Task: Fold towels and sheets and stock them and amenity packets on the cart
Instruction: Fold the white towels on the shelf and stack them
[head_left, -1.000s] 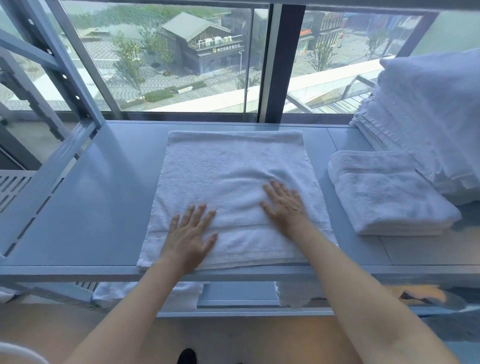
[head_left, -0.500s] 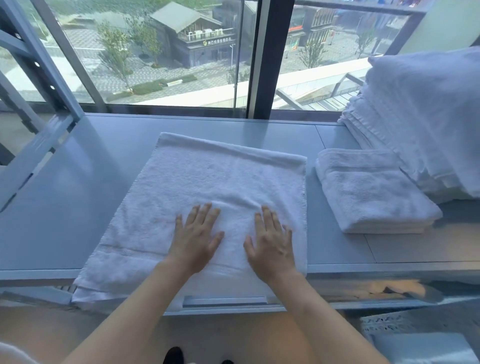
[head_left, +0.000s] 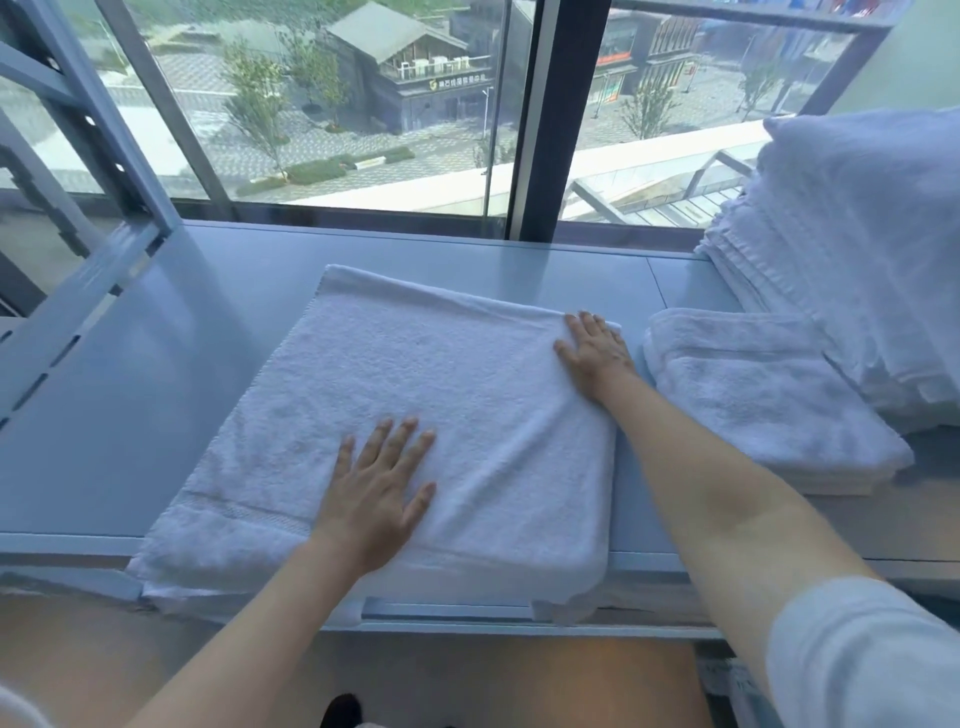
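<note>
Where the grey metal frame rises at the far left, its slanted bars stand in front of the window, and the flat grey shelf runs out from its foot across the whole width of the view. On that shelf, a little left of the middle, lies a white towel, spread flat, with its near edge hanging over the front lip of the shelf. The left hand rests palm down on the near part of this towel, fingers straight and slightly spread, grasping nothing. Farther right, the right hand lies flat on the towel's far right corner, fingers stretched out toward the window and pressing on the cloth, also grasping nothing; its bare forearm runs back to a pale sleeve at the lower right. Just beside the spread towel, across a narrow strip of bare shelf, sits a folded towel, a neat thick square. Behind and to the right of it, touching its far side, stands a tall stack of white linen, its layered edges facing left, reaching up past the window sill at the right border of the view.
</note>
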